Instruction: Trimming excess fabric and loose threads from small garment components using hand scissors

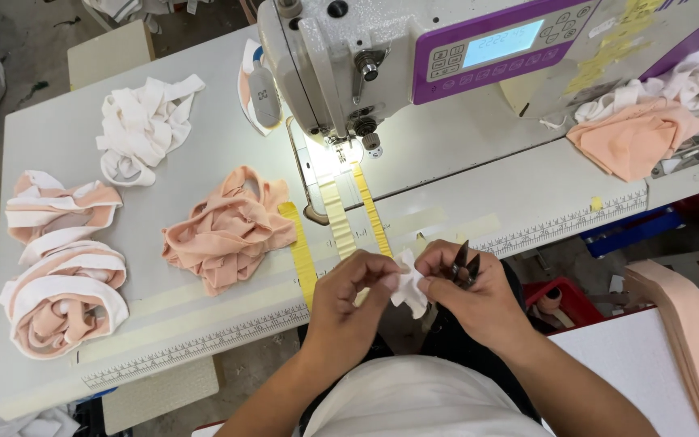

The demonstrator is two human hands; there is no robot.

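My left hand (348, 293) and my right hand (469, 285) meet at the table's front edge, both pinching a small white piece of fabric (408, 285) between the fingertips. My right hand also carries a small dark thread snip (463, 263), its blades pointing up past the knuckles. Just beyond the hands lie yellow tape guide strips (337, 218) leading to the needle area of the white sewing machine (341, 73).
A peach fabric heap (228, 231) lies left of the hands. White strips (143, 125) and peach-and-white rolled pieces (62, 267) sit at the far left. More peach and white cloth (649, 121) is piled at the right. A peach band (693, 340) runs along the side table.
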